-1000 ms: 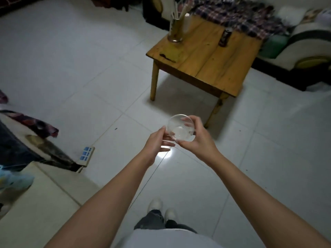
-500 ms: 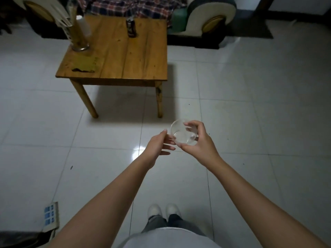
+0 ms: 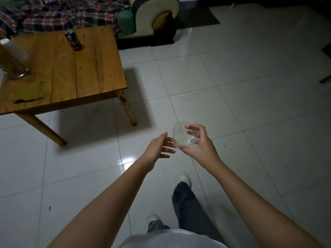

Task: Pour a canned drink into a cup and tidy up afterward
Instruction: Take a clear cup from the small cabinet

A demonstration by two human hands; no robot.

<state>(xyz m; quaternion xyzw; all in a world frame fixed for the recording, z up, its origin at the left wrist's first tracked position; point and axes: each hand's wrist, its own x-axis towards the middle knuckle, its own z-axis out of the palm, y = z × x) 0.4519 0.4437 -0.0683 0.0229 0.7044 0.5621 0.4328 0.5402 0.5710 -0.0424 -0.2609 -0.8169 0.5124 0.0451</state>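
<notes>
Right hand (image 3: 200, 147) pinches the clear plastic cup (image 3: 184, 136); left hand (image 3: 158, 149) hovers beside, fingers loose. Squeezed mid-stride, it could buckle before reaching the can (image 3: 73, 41) ahead-left.

The cup (image 3: 185, 136) in my right hand (image 3: 200, 147) is clear, smooth plastic. Left of it, the table (image 3: 86, 72) is matt planked wood, bearing a glossy dark can (image 3: 73, 41), and the floor (image 3: 241, 86) under the table is shiny white tile.

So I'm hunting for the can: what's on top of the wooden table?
The can stands near the far edge of the table, a holder at its left. The frame cuts off the left part.
</notes>
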